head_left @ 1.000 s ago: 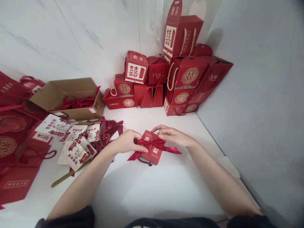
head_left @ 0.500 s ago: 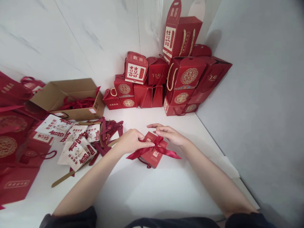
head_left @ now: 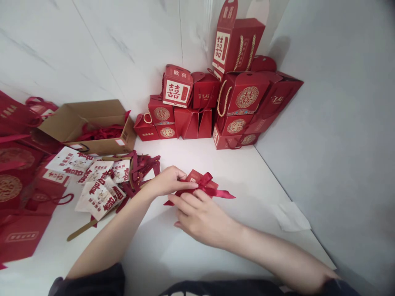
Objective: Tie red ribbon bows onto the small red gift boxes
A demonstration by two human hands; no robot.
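Note:
A small red gift box (head_left: 194, 176) with pale lettering lies on the white table, partly hidden by both hands. Across its top runs a red satin ribbon (head_left: 225, 193) tied in a bow. My left hand (head_left: 173, 181) is closed at the box's left side, its thumb pressing on the ribbon by the knot. In front of the box is my right hand (head_left: 205, 216), fingers bent but apart, reaching leftward over the ribbon's left tail. That tail's tip shows just beyond my right fingertips. Whether those fingers touch the ribbon is hard to see.
Red gift boxes (head_left: 177, 92) are stacked along the wall. A cardboard box (head_left: 89, 109) holds red ribbons. White printed cards (head_left: 100, 197) and dark red ribbon strips (head_left: 143, 168) lie at left, beside more red boxes (head_left: 23, 236). A white sheet (head_left: 291, 217) rests at right.
My right hand has moved from the far right side of the box to its front, now covering the lower part. My left hand has stayed on the ribbon.

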